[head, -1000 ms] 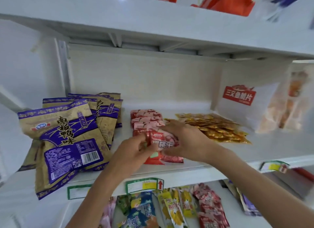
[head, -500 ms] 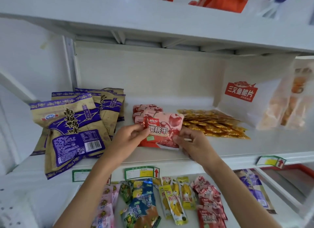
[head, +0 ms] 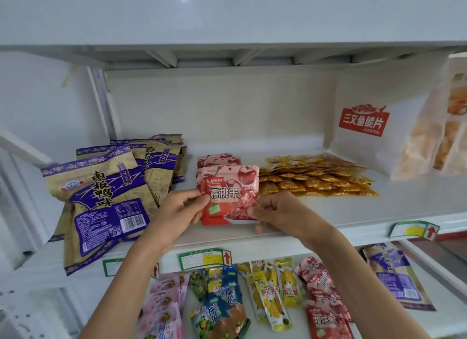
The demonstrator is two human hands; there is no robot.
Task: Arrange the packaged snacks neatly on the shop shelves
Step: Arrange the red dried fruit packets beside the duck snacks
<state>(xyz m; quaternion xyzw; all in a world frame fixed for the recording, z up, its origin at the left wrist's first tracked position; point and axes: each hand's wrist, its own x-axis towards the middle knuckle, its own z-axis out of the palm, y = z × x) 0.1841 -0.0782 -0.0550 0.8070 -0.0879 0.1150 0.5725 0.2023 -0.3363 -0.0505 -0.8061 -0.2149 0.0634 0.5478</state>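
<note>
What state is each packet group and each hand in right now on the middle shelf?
Red-and-pink cherry snack packet: held up at the front of the shelf, face toward camera.
Left hand: pinches the packet's left edge.
Right hand: pinches its lower right corner.
Pink cherry packet stack: lying flat behind.
Purple-and-gold duck packets: overlapped, front one overhanging the edge.
Small orange sachets: spread flat.
White paper bag: upright.

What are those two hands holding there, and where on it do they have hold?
A red cherry snack packet, held upright. The left hand pinches its lower left edge; the right hand pinches its lower right corner.
</note>
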